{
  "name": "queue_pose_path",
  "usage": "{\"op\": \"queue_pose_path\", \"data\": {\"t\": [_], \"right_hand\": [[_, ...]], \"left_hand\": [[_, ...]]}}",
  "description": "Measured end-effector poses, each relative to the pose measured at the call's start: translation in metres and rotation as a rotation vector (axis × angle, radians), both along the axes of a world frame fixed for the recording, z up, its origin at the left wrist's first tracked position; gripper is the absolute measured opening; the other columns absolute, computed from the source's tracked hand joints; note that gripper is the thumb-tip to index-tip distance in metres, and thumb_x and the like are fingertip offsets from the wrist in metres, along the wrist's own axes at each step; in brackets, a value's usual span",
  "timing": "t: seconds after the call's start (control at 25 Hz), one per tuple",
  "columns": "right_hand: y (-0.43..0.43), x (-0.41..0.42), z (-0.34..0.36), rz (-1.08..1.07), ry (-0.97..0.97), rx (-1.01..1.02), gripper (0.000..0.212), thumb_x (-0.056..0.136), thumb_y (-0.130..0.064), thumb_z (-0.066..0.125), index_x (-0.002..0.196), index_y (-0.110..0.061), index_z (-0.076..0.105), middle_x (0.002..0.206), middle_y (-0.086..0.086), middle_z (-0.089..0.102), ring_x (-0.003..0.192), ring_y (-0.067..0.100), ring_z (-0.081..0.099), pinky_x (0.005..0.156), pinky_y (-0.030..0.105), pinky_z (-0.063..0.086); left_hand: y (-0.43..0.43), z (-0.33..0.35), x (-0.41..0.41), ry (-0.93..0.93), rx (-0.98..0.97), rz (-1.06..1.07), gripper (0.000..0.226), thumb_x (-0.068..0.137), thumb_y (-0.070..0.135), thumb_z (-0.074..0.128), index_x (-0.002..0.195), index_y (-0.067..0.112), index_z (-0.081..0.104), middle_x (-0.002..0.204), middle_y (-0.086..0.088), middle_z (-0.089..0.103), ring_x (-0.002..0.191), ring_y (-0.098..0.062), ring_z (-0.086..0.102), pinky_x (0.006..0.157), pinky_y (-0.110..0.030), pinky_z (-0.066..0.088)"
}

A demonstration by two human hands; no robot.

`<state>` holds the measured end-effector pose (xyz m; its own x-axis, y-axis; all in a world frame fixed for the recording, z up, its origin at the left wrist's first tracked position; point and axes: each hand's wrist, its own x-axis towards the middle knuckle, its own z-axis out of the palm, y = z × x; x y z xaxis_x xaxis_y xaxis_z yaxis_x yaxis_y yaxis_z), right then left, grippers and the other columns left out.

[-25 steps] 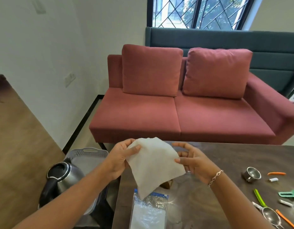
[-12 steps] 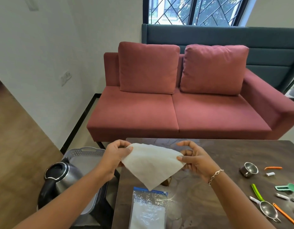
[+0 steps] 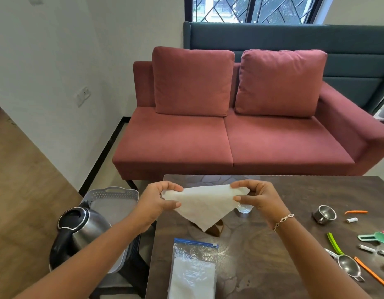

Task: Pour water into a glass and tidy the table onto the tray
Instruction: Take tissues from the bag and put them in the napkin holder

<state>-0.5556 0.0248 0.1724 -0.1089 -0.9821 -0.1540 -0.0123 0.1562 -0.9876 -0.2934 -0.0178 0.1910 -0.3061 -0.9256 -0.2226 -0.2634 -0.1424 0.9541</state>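
A white paper napkin (image 3: 202,205) hangs as a folded triangle over the dark table (image 3: 294,195), point down. My left hand (image 3: 159,200) pinches its left corner and my right hand (image 3: 254,196) pinches its right corner. Behind the napkin and my right hand a clear glass (image 3: 243,210) stands on the table, mostly hidden. A steel kettle (image 3: 79,229) with a black handle sits on the grey tray (image 3: 111,194) left of the table.
A clear zip bag (image 3: 192,270) of white napkins lies near the table's front edge. On the right lie a small steel cup (image 3: 323,214), a strainer (image 3: 348,266), a green spoon (image 3: 376,236) and orange and green utensils. A red sofa (image 3: 229,134) stands behind the table.
Both hands have spread apart and pulled the napkin taut into a flatter, wider triangle. The glass now shows behind my right hand.
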Motion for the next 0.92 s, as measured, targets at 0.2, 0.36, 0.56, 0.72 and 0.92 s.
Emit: {"op": "queue_pose_path", "data": {"t": [0.2,0.36,0.56,0.72,0.92], "right_hand": [[0.001,0.004,-0.002,-0.069,0.202,-0.095,0.022,0.073,0.003,0.071,0.073,-0.019,0.072,0.078,0.013,0.066,0.069,0.029,0.053,0.067,0.039,0.048],[-0.001,0.005,0.002,-0.094,0.158,-0.117,0.016,0.077,0.002,0.067,0.071,-0.013,0.066,0.083,0.004,0.058,0.075,0.015,0.052,0.067,0.022,0.044],[-0.005,0.002,-0.007,-0.074,-0.288,0.052,0.011,0.079,-0.016,0.066,0.084,-0.011,0.058,0.070,0.001,0.064,0.071,0.019,0.048,0.068,0.027,0.042],[-0.002,0.019,-0.016,-0.144,-0.687,0.242,0.033,0.093,-0.032,0.046,0.110,-0.006,0.057,0.082,0.009,0.072,0.072,0.020,0.070,0.061,0.031,0.059],[0.016,0.062,-0.051,-0.229,-1.031,0.419,0.085,0.077,-0.064,0.043,0.125,0.006,0.045,0.110,0.026,0.063,0.084,0.032,0.070,0.067,0.040,0.060]], "left_hand": [[-0.001,-0.005,-0.001,-0.054,-0.159,0.066,0.022,0.075,-0.005,0.067,0.075,0.016,0.070,0.079,-0.005,0.064,0.076,-0.020,0.055,0.069,-0.033,0.048],[0.001,0.001,-0.003,-0.006,-0.188,0.063,0.007,0.077,0.010,0.069,0.076,0.015,0.064,0.099,-0.004,0.063,0.090,-0.018,0.057,0.075,-0.022,0.044],[0.008,0.017,-0.013,0.247,-0.006,-0.033,0.004,0.089,0.011,0.054,0.090,0.007,0.056,0.082,-0.008,0.062,0.078,-0.017,0.061,0.068,-0.023,0.053],[0.015,0.035,-0.027,0.475,0.213,0.024,0.021,0.095,0.009,0.038,0.105,0.004,0.055,0.086,-0.011,0.067,0.071,-0.016,0.070,0.058,-0.030,0.058],[0.017,0.042,-0.038,0.680,0.357,0.140,0.019,0.095,0.008,0.038,0.101,0.004,0.056,0.082,-0.011,0.070,0.069,-0.019,0.071,0.058,-0.035,0.060]]}}
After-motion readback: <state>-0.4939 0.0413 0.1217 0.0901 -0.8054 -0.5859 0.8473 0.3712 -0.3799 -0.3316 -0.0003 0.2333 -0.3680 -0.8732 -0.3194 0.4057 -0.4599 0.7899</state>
